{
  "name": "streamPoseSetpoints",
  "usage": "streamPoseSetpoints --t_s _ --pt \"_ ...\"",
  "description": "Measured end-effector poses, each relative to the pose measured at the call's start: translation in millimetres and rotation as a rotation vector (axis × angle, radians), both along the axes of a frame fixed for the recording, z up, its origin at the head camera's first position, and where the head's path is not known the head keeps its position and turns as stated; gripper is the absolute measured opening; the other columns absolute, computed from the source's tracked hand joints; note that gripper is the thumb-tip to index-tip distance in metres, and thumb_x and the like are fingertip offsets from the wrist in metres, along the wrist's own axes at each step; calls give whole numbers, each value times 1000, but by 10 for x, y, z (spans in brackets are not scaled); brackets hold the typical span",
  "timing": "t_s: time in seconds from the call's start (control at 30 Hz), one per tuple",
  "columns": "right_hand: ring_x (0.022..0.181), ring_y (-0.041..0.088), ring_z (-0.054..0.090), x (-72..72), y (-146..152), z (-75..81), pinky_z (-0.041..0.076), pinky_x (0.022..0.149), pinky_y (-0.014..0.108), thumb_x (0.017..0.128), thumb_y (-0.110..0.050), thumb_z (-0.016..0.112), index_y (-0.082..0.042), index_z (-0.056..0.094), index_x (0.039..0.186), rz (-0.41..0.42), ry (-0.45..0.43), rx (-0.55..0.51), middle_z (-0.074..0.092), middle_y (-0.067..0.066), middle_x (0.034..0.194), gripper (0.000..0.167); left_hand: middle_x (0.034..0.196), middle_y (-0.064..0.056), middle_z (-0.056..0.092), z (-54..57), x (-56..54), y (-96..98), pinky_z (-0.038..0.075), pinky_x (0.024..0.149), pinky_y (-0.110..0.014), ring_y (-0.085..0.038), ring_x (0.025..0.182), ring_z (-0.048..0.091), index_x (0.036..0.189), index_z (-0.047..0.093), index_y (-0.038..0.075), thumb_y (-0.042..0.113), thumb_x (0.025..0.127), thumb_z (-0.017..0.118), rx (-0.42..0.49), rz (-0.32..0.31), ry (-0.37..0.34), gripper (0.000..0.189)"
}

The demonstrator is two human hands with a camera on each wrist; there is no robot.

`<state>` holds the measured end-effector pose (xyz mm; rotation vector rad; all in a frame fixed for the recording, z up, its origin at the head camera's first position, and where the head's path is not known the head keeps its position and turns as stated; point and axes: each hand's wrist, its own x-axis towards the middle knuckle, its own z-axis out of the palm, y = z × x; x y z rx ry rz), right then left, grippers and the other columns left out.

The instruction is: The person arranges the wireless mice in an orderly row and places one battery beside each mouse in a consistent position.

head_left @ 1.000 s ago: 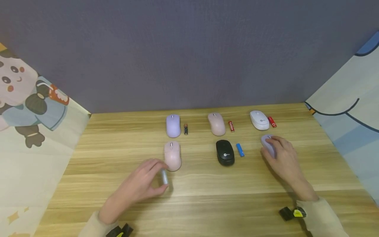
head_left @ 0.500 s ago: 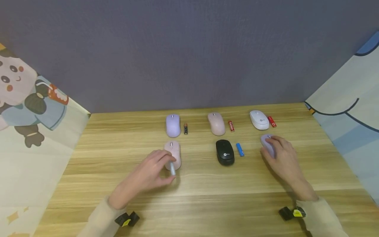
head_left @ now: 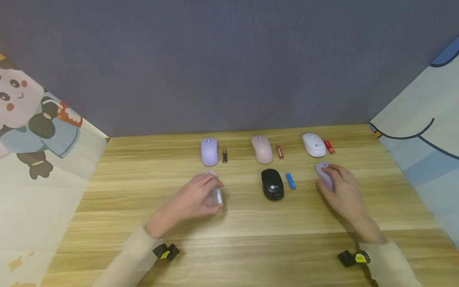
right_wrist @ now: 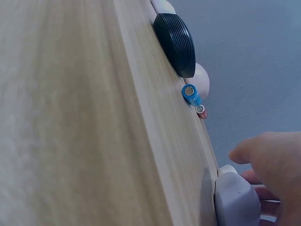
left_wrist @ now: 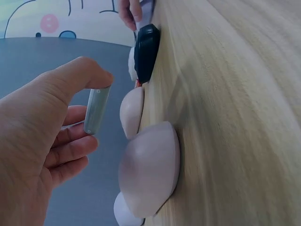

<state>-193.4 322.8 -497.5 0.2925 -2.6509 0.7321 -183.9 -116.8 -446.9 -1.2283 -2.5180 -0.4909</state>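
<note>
My left hand [head_left: 193, 197] pinches a pale grey-green battery [left_wrist: 97, 109] by its two ends, between thumb and fingers. It is held above the table, in front of the near pink mouse [left_wrist: 149, 169]. From the head camera that mouse is mostly covered by the hand, with only its front end showing. On the right, my right hand [head_left: 345, 195] holds a pale lavender mouse [head_left: 324, 175], its fingers curled over the far side. In the right wrist view the thumb tip stands off from this mouse [right_wrist: 237, 200], which rests on the table.
Along the back are a purple mouse [head_left: 209, 152] beside a black battery [head_left: 224, 156], a pink mouse [head_left: 262, 150] by a red battery [head_left: 280, 153], and a white mouse [head_left: 314, 145] by another red battery [head_left: 329, 147]. A black mouse [head_left: 272, 184] and blue battery [head_left: 291, 181] lie between my hands.
My left hand has moved rightward and slightly away from me with the battery, now overlapping the near pink mouse. The right hand and its mouse have stayed put.
</note>
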Motion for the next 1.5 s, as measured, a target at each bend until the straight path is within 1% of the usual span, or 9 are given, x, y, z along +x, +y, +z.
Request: streamPoseSetpoints --t_s 0.23,0.3,0.37,0.47,0.53,0.73,0.9,1.07,1.5 --pt "121 55 49 -4 3 -1 37 99 71 90 -11 76 9 63 125 -1 8 7 54 35 132 42 108 -7 70 -15 -178 161 58 97 -36 -21 102 66 112 67 3 29 76 88 14 -25 -26 49" --pt "120 55 49 -7 0 -1 38 98 71 89 -11 76 9 63 125 -1 16 10 55 35 132 43 109 -8 70 -4 -226 214 58 97 -36 -22 101 67 113 67 2 29 77 88 6 -21 -49 50" --pt "120 54 50 -11 -5 0 39 98 71 89 -11 77 8 63 125 0 21 14 55 35 132 43 112 -9 70 16 -262 264 57 98 -37 -23 104 67 115 67 2 30 78 87 -21 1 -95 51" --pt "120 54 51 -19 -14 -1 39 98 71 89 -11 77 8 63 124 0 26 17 56 35 131 42 119 -9 69 39 -309 320 56 102 -38 -24 110 65 121 66 3 32 83 85 -84 47 -192 52" --pt "120 54 51 -22 -16 -2 39 98 71 89 -11 77 8 63 124 -1 25 17 56 35 132 42 122 -10 68 36 -343 341 55 104 -39 -25 113 65 124 65 3 33 84 84 -108 64 -232 54" --pt "121 55 50 -17 -14 -1 39 98 72 90 -11 76 8 63 125 -4 14 16 55 35 133 42 119 -12 70 4 -444 373 58 98 -36 -26 109 68 121 67 0 31 82 85 -122 37 -224 53" --pt "121 55 49 -13 -14 -6 37 99 72 90 -11 76 9 63 125 -2 10 6 54 35 133 42 117 -11 70 -16 -482 383 59 93 -33 -23 104 68 120 68 0 29 83 84 -153 51 -266 49" --pt "121 55 49 -11 -15 -19 37 100 72 90 -11 75 9 63 125 -4 13 3 54 35 133 42 118 -9 70 -35 -499 391 59 93 -33 -21 104 67 120 68 2 29 83 85 -180 78 -310 49" --pt "122 55 49 6 -20 -20 36 100 73 92 -13 74 8 62 126 -18 2 4 54 35 134 42 115 -5 69 -100 -531 373 59 89 -31 -17 99 66 119 69 6 30 82 86 -219 127 -349 48"
